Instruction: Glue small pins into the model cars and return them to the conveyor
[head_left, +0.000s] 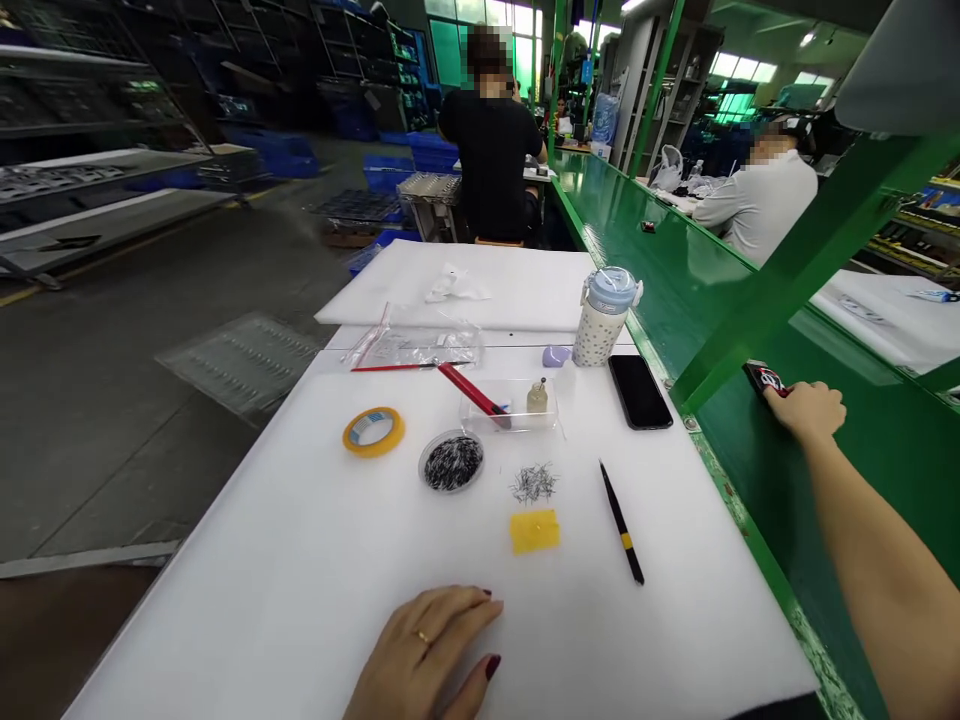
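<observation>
Belt (615, 215), green, runs right of the white surface (225, 590). The left hand (427, 650) rests loosely on that surface, holding nothing; the right hand (814, 410) touches a small black-and-red piece (761, 376) on the belt, whether grasping I cannot tell. Fine slivers (535, 483) lie beyond the left hand.

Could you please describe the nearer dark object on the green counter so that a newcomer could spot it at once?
Start at the long green counter running along the right side of the white table. On its near stretch lies the small dark object with red and white markings. Unlike the similar piece farther along, it has the right grip at its near end.
</observation>
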